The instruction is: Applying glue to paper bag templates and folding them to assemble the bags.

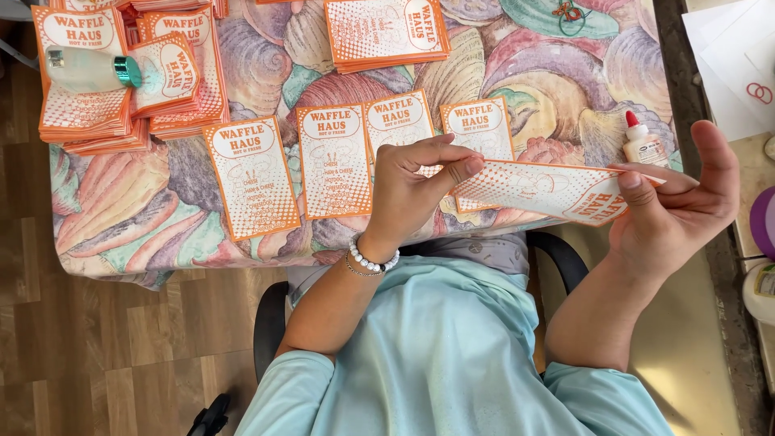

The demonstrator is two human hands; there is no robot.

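I hold an orange-and-white printed paper bag (pixel 549 190) flat between both hands, just above the table's near edge. My left hand (pixel 412 190) pinches its left end between thumb and fingers; a bead bracelet sits on that wrist. My right hand (pixel 678 206) grips its right end, fingers on top. Three similar bags lie side by side on the cloth beyond: one tilted (pixel 252 178), one upright (pixel 333 157), and a third (pixel 397 117) partly behind my left hand. A fourth bag (pixel 478 125) lies behind the held one.
The table wears a shell-patterned cloth (pixel 137 210). Stacks of the same bags (pixel 89 97) fill the far left, with a clear bottle (pixel 89 69) on top; another stack (pixel 386 31) sits at the back. A small glue bottle (pixel 643 144) stands at the right.
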